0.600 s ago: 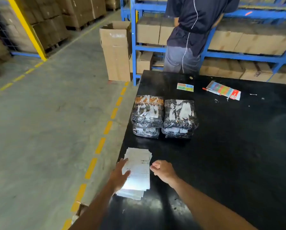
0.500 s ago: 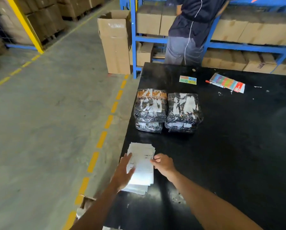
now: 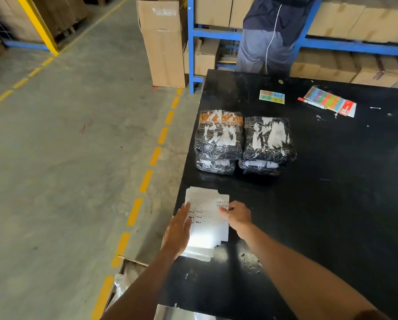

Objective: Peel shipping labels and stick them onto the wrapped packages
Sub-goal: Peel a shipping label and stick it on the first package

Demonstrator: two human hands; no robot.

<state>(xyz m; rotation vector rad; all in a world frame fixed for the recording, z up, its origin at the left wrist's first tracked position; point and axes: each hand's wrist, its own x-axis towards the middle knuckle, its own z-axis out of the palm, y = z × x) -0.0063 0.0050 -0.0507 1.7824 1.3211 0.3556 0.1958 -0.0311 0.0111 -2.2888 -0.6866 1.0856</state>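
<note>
Down at the near left edge of the black desk (image 3: 332, 204) lies a loose stack of shipping labels (image 3: 207, 218), white sheets with a barcode at the far right corner of the top one. The left hand (image 3: 178, 234) lies flat on the left side of the stack, its fingers straight and held close together, pressing the paper down. The right hand (image 3: 237, 215) sits at the stack's right edge, its fingers curled and pinching the edge of the top label just below the barcode.

Farther along the desk, well apart from the labels, four wrapped packages (image 3: 244, 144) sit in two short piles side by side, touching each other; they are bundled in dark shiny film with torn white patches on top, and the left top one shows an orange band at its far end.

At the far right of the desk lie a small coloured card (image 3: 272, 97), a strip of coloured tabs (image 3: 329, 101) and a red pen (image 3: 309, 103) just beside it. Beyond the desk a person (image 3: 274, 31) in dark clothes stands at a blue shelf rack (image 3: 193, 31) loaded with cardboard boxes, and a tall open carton (image 3: 163, 42) stands on the concrete floor to the left.
</note>
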